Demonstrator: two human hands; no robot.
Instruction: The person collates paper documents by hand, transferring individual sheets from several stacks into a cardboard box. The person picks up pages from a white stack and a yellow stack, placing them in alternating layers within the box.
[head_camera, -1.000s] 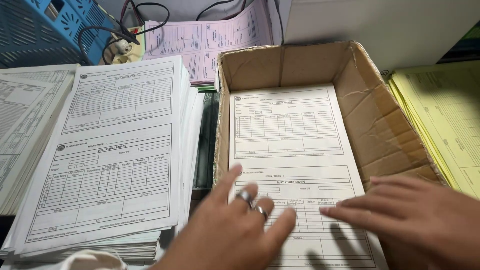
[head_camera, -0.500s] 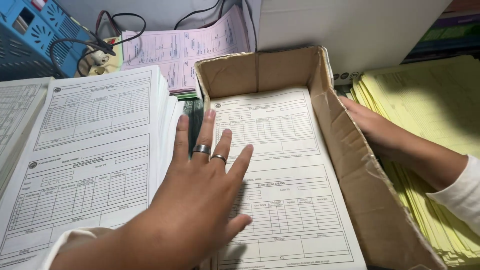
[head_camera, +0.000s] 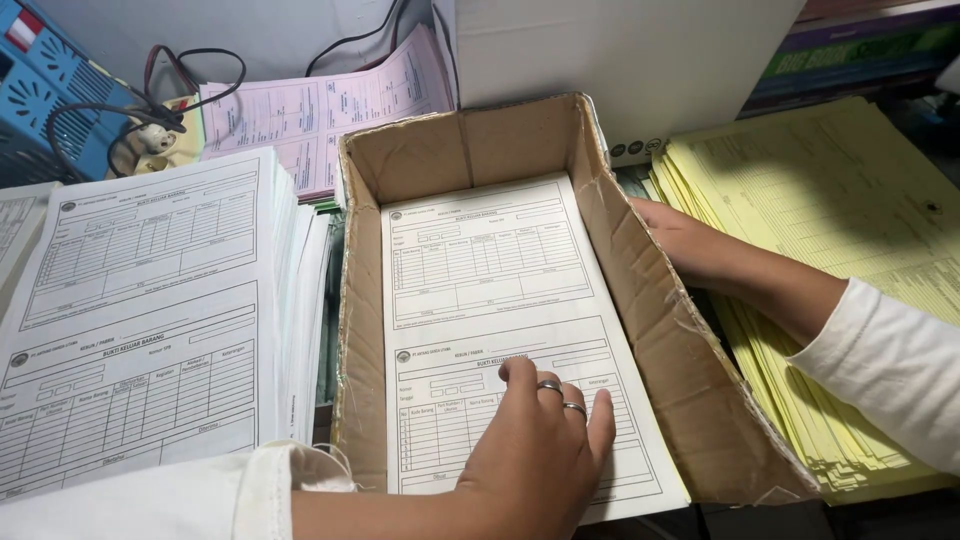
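Head view: open brown cardboard box mid-bench, white printed forms stacked inside; left hand lies flat on the top form, fingers loosely together, gripping nothing; right hand pressed to the box's outer right wall, fingers hidden, can't tell; white form stack left, yellow sheets right, pink forms behind.

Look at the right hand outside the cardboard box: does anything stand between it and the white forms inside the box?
Yes. The box's right wall stands between the right hand and the white forms. The left hand lies flat on the forms.
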